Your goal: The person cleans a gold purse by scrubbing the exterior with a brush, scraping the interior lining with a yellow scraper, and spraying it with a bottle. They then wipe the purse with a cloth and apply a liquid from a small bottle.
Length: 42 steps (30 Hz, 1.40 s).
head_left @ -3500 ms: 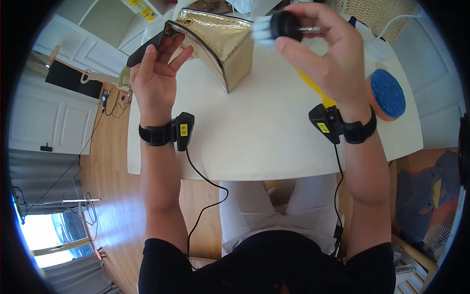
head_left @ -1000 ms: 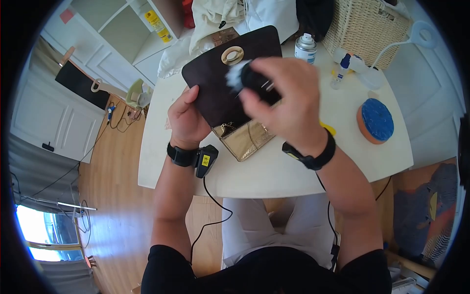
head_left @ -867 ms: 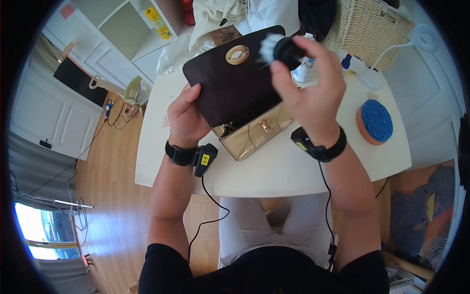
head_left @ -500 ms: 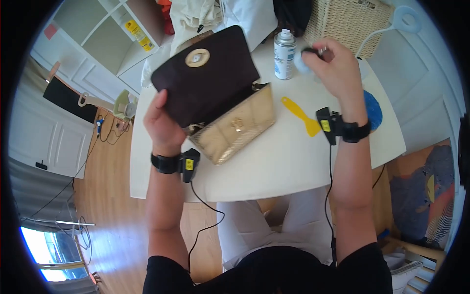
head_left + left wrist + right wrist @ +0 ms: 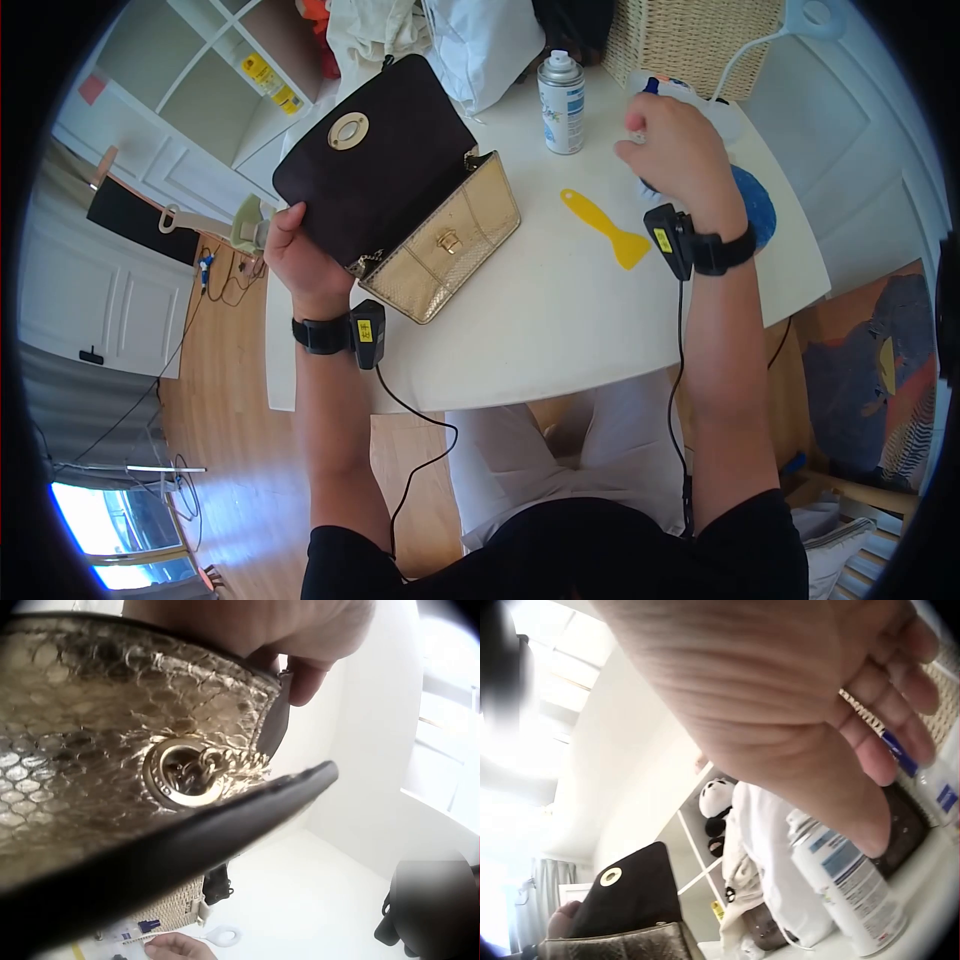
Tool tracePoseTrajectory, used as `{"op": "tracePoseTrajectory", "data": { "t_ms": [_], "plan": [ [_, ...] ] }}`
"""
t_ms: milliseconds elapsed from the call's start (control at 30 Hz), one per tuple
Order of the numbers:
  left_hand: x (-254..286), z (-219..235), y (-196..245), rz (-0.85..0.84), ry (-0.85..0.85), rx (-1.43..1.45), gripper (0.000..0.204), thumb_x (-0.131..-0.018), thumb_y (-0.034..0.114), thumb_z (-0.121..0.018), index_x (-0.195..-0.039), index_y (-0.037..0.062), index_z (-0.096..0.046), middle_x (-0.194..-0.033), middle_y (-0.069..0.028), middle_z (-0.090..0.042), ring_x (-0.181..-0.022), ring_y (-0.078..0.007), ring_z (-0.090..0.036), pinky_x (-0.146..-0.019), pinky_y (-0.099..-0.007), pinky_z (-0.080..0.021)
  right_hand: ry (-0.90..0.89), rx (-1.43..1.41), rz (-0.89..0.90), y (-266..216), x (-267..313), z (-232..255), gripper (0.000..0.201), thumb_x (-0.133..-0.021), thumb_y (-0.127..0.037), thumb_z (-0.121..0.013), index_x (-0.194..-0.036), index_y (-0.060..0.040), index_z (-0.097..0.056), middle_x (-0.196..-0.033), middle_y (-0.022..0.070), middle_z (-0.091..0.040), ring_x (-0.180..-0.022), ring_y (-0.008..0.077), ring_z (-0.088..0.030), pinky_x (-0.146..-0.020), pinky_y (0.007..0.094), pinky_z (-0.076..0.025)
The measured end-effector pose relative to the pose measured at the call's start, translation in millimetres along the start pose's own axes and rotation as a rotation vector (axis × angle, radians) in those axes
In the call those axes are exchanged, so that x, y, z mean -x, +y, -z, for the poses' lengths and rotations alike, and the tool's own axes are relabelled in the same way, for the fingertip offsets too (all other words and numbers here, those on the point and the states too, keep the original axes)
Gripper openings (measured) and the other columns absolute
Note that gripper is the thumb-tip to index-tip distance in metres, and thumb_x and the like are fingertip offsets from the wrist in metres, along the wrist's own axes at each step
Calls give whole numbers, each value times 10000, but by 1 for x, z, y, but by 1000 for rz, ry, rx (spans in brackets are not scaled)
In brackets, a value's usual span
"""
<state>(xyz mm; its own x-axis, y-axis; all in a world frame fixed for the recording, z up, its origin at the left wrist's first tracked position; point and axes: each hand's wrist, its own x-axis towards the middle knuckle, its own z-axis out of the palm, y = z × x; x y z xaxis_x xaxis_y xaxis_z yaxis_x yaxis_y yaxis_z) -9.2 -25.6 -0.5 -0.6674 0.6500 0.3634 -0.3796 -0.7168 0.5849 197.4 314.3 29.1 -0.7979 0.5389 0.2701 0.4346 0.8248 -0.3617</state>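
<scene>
A gold snake-patterned handbag [image 5: 440, 240] stands on the white table with its dark flap [image 5: 390, 140] raised. My left hand [image 5: 308, 268] grips the flap's left edge, thumb over the dark lining. Close up in the left wrist view are the bag's gold ring [image 5: 184, 772] and chain. My right hand [image 5: 685, 150] hovers at the table's right side, fingers loosely bent and holding nothing in the right wrist view. White bristles of a round brush [image 5: 650, 190] peek out below it, mostly hidden. Just beyond its fingers is a small bottle with a blue cap [image 5: 652, 87].
A spray can [image 5: 562, 105] stands at the back, and a yellow scraper [image 5: 605, 228] lies between the bag and my right hand. A blue-topped round pad [image 5: 755, 205] is partly covered by my right wrist. Behind are a white bag [image 5: 485, 50] and a woven basket [image 5: 680, 45].
My right hand has carried the brush from the flap to the table's right side and let go of it. The handbag, still gripped by my left hand, appears farther left.
</scene>
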Motion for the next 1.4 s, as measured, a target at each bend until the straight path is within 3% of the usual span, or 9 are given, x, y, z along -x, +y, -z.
{"op": "tracePoseTrajectory", "data": {
  "t_ms": [67, 167, 400, 600, 667, 767, 967, 1100, 1400],
  "plan": [
    [0, -10, -4, -59, 139, -130, 556, -883, 170, -497, -1394, -48, -501, -1422, -211, -565, -1308, -378, -548, -1146, -500, -405, 30, -82, 132, -16, 7, -10, 326, -659, -166, -795, -920, -12, -674, -897, 186, -712, -858, 353, -698, -761, 421, -546],
    [-1, -10, -2, -122, 220, -244, 553, -864, 159, -497, -1376, -50, -515, -1397, -212, -580, -1289, -377, -560, -1135, -499, -418, -437, 239, 190, -40, 15, -24, 184, -757, -39, -645, -913, 11, -729, -937, 210, -730, -919, 366, -723, -814, 414, -585],
    [-2, -23, -8, -149, 265, -286, 490, -931, 184, -497, -1361, -49, -533, -1379, -210, -593, -1252, -375, -588, -1124, -497, -426, -427, 285, 205, -40, 6, -54, 173, -769, -17, -634, -913, -9, -730, -951, 193, -735, -922, 357, -722, -790, 418, -583],
    [-2, -42, -15, -84, 333, -318, 505, -1078, 344, -432, -1407, -34, -489, -1396, -205, -580, -1256, -368, -592, -1109, -503, -454, -171, -129, 298, -44, -2, -45, 142, -828, -67, -708, -955, -9, -683, -956, 154, -720, -776, 275, -694, -676, 366, -537],
    [-2, -42, -14, -77, 352, -334, 540, -1090, 388, -403, -1433, -26, -462, -1409, -203, -568, -1263, -360, -589, -1100, -495, -470, 389, -911, 508, -59, 5, -46, 128, -855, -50, -739, -954, -20, -664, -861, 78, -680, -694, 143, -618, -605, 289, -474],
    [-3, -39, -13, -15, 332, -208, 526, -1097, 370, -388, -1433, -28, -460, -1406, -205, -568, -1264, -365, -588, -1096, -506, -475, 567, -848, 700, -86, 26, -33, 92, -877, -12, -730, -935, -44, -666, -810, 9, -645, -677, 52, -537, -564, 248, -430],
    [1, -41, -16, 14, 233, -169, 537, -1099, 372, -375, -1442, -35, -449, -1421, -204, -560, -1275, -366, -582, -1107, -502, -466, 536, -625, 1042, -105, 31, -63, 319, -766, -98, -811, -1072, -68, -725, -790, 39, -623, -601, 226, -537, -546, 306, -433],
    [1, -37, -16, 35, 201, -155, 547, -1100, 382, -362, -1447, -33, -445, -1428, -203, -557, -1279, -365, -580, -1112, -495, -460, 356, -496, 1060, -114, 52, -58, 533, -728, -252, -848, -1211, -77, -705, -922, 63, -656, -762, 242, -586, -672, 357, -462],
    [3, -33, -16, 61, 138, -131, 545, -1098, 395, -360, -1433, -22, -466, -1397, -193, -585, -1235, -351, -614, -1067, -475, -497, 506, -439, 1026, -122, 42, -71, 389, -777, -232, -814, -1128, -95, -716, -899, 26, -547, -811, 220, -537, -725, 357, -415]
  ]
}}
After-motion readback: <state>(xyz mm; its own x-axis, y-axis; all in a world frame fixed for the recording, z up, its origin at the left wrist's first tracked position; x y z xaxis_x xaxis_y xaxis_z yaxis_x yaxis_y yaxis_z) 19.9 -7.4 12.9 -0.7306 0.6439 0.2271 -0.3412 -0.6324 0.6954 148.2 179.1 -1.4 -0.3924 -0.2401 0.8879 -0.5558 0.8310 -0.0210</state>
